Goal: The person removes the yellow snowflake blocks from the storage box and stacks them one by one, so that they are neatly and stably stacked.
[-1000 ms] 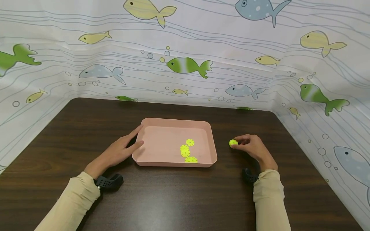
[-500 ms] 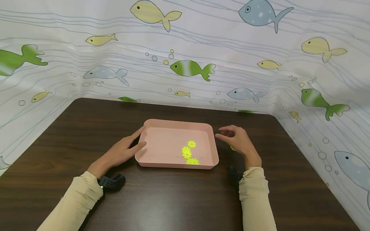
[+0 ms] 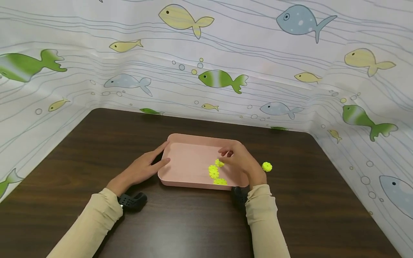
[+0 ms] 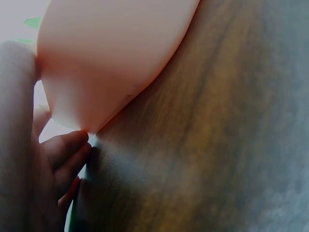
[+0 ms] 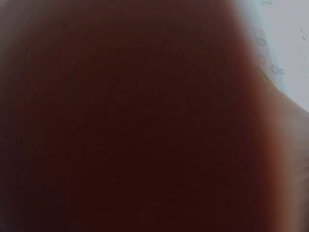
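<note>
A pink tray (image 3: 184, 165) lies on the dark wooden table. Against its left end rests my left hand (image 3: 142, 168), the thumb over the rim and other fingers along the outer side, as the left wrist view also shows. Several yellow notched plastic discs (image 3: 213, 172) lie in the tray's right half. Above that half is my right hand (image 3: 240, 159), fingers bent and parted from the thumb, the thumb tip overlapping the farthest yellow disc (image 3: 219, 163). A ball-shaped cluster of joined yellow discs (image 3: 267, 166) sits on the table right of the tray. The right wrist view is mostly blocked by a dark blur.
A white fish-patterned cloth (image 3: 180, 89) stands as a screen behind the table and along both sides. The brown table top (image 3: 180, 218) extends in front of the tray and to either side.
My right hand has let go of the yellow cluster, leaving it on the table, and moved left over the tray. The left hand stays at the tray. The head view has shifted slightly.
</note>
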Demonstrator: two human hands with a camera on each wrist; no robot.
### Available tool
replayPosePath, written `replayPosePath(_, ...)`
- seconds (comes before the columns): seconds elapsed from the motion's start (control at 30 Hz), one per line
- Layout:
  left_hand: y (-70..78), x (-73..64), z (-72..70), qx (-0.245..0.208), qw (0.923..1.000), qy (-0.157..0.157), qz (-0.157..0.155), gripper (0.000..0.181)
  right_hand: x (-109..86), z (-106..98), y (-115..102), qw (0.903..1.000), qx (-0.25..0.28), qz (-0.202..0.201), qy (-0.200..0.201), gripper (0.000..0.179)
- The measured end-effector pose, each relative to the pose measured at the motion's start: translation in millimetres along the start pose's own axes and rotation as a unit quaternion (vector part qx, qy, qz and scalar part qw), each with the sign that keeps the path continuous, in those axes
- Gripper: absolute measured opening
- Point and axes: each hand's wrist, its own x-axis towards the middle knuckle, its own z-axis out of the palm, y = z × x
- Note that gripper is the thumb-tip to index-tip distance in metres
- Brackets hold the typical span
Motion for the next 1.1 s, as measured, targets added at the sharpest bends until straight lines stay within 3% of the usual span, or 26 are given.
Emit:
replayPosePath(0.17, 0.5, 2.3, 0.3, 0.006, 1.0000, -0.002, 0.001, 0.075, -0.5, 3, 0, 0.9993, 0.002, 0.013, -0.034, 0.024)
replayPosePath(0.5, 1.0, -0.5, 0.8, 0.004, 1.0000, -0.004, -0.003, 0.075, -0.4, 10, 4, 0.9976, -0.027, 0.017, -0.062, 0.019)
replayPosePath(0.7, 0.5, -0.4, 1.0, 0.008, 1.0000, 0.000, -0.005, 0.074, -1.8, 12, 2, 0.9977, -0.011, 0.042, -0.053, 0.021)
replayPosePath(1.1, 0.0, 1.2, 1.1, 0.004, 1.0000, -0.002, -0.001, 0.074, -0.9, 14, 4, 0.9981, -0.013, 0.051, -0.033, 0.027)
